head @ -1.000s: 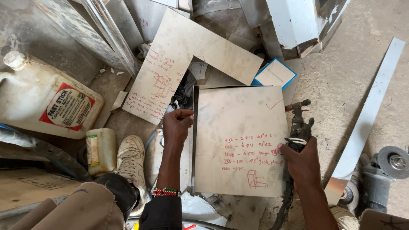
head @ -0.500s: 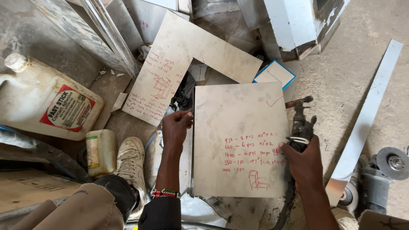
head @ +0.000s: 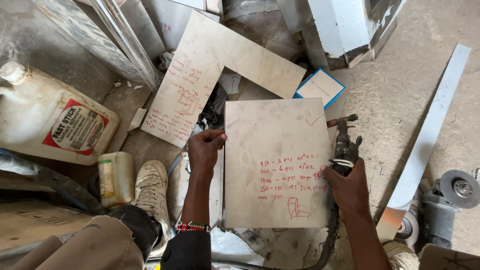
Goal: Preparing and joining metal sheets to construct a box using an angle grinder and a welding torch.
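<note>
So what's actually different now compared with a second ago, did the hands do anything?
Very little. The left hand slid slightly up the left edge of the rectangular metal sheet, which it was already gripping. The right hand held the dark power tool at the sheet's right edge throughout. Nothing was picked up or let go; the L-shaped sheet, white jug and grinder kept their places.
</note>
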